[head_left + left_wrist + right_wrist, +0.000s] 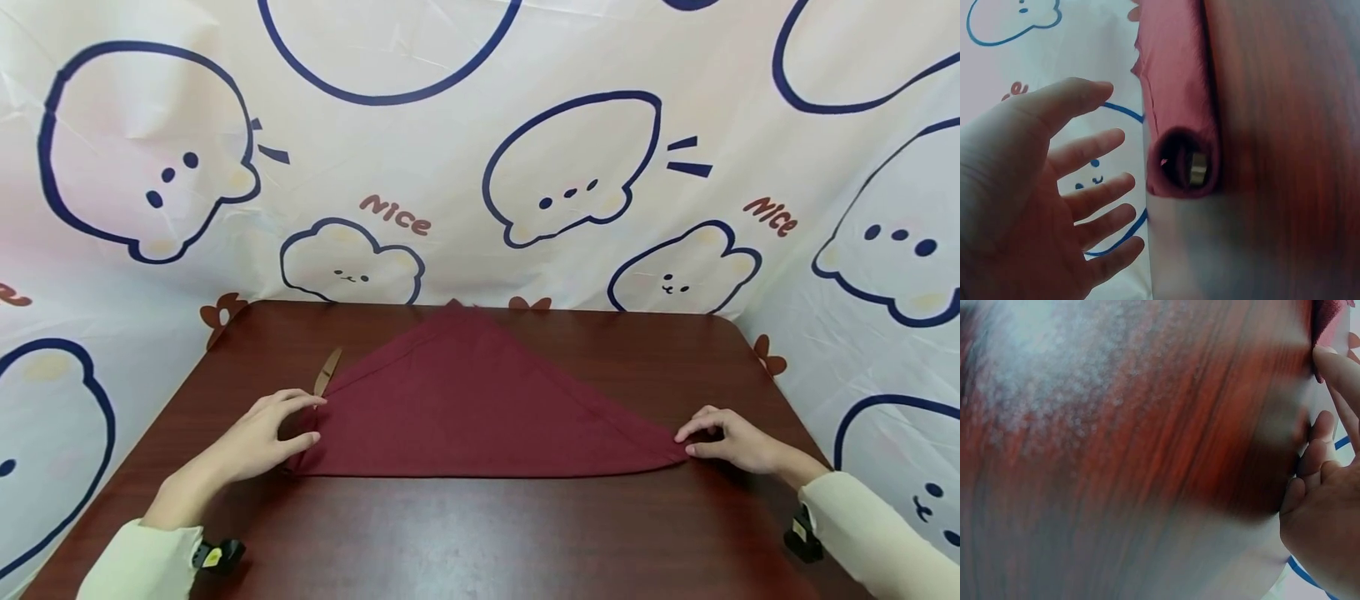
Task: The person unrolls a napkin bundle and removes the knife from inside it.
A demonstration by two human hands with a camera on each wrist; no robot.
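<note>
The maroon cloth (1175,69) runs right off the top of the left-wrist view! Right-wrist view now: right hand (1329,509) cropped, tabletop (1116,456) blurred.

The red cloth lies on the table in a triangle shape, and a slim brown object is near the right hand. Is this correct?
Not quite. The head view shows the slim brown object near the left hand, not the right hand. The red cloth does lie on the table in a triangle shape.
</note>
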